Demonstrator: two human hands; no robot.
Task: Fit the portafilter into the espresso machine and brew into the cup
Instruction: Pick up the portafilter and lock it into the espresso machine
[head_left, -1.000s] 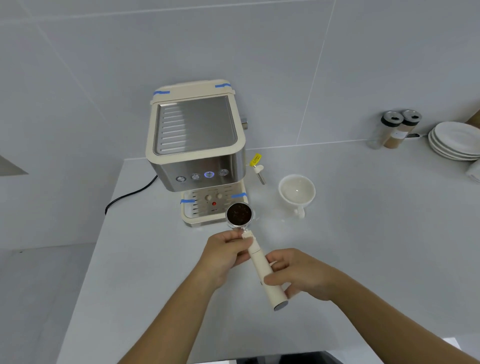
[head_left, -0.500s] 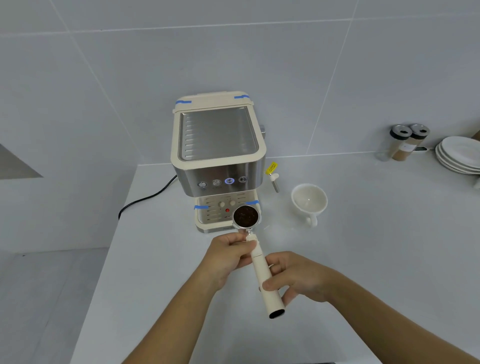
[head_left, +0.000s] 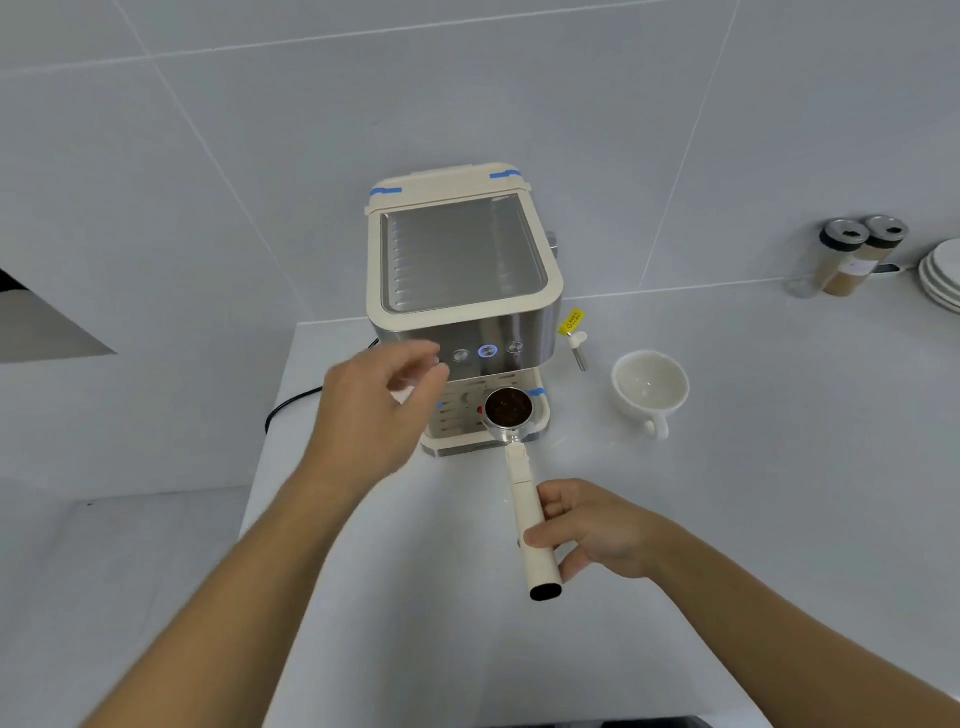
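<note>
A cream and steel espresso machine stands at the back of the white counter, one button lit blue. My right hand grips the cream handle of the portafilter. Its steel basket, full of dark ground coffee, hovers over the right side of the machine's drip tray. My left hand is raised in front of the machine's left front, fingers apart, holding nothing. A white cup stands on the counter to the right of the machine, with its handle towards me.
A steam wand with a yellow tag sticks out on the machine's right side. A black power cord runs off the counter's left edge. Two spice jars and stacked white plates sit at the far right.
My left hand has let go of the portafilter's neck and risen up and left towards the machine's front. The right hand still holds the handle, and the head has moved closer.
</note>
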